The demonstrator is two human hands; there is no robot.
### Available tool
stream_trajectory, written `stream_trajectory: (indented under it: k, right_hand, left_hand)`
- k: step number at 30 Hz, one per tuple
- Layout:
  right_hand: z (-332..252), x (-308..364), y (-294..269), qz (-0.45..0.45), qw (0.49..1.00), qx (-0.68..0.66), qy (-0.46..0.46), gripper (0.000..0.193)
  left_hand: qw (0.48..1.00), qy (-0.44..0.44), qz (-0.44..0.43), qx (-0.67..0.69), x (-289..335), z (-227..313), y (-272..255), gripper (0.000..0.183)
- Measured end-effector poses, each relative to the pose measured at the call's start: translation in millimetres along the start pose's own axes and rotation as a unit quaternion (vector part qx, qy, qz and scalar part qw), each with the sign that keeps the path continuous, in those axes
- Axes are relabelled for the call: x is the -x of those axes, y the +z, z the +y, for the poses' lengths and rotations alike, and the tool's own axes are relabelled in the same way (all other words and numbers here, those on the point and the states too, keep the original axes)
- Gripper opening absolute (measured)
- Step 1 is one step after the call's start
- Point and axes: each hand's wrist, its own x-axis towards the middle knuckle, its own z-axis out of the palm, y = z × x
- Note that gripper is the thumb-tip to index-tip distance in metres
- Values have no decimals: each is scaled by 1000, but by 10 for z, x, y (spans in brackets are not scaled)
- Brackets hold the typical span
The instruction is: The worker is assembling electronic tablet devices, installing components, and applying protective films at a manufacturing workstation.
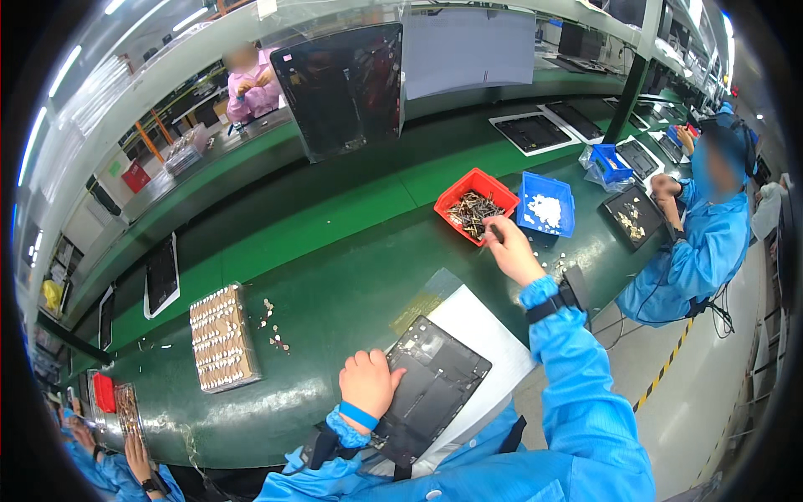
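A thin black device panel (431, 385), like a tablet or laptop housing, lies slanted on white sheets (485, 335) at the table's near edge. My left hand (368, 386) holds its left edge, thumb over the surface and fingers curled at the side. My right hand (512, 253) reaches to the front rim of a red bin (445, 216) filled with small metal-coloured strips (473, 209). Its fingers are pinched round a small dark thing (497, 233), too small to name. Just right of that bin stands a blue bin (562, 186) with small white pieces (545, 209).
A tray with rows of small white-and-brown parts (224, 339) stands left, loose bits (272, 322) beside it. A large dark panel (341, 92) stands upright at the back. A co-worker in blue (703, 234) works at right; another person's hand (136, 456) shows lower left.
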Motion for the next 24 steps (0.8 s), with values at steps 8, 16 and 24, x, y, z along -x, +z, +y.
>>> stream_trajectory:
  k: [8, 16, 24]
  right_hand:
    - [-429, -22, 555, -45, 996, 73, 7, 16]
    - [-682, 332, 649, -107, 990, 31, -92, 21]
    - [-478, 763, 580, -212, 969, 79, -104, 21]
  left_hand:
    - [993, -10, 114, 19, 125, 38, 166, 34]
    - [993, -2, 121, 5, 113, 122, 268, 30]
    - [995, 54, -13, 87, 1, -112, 73, 30]
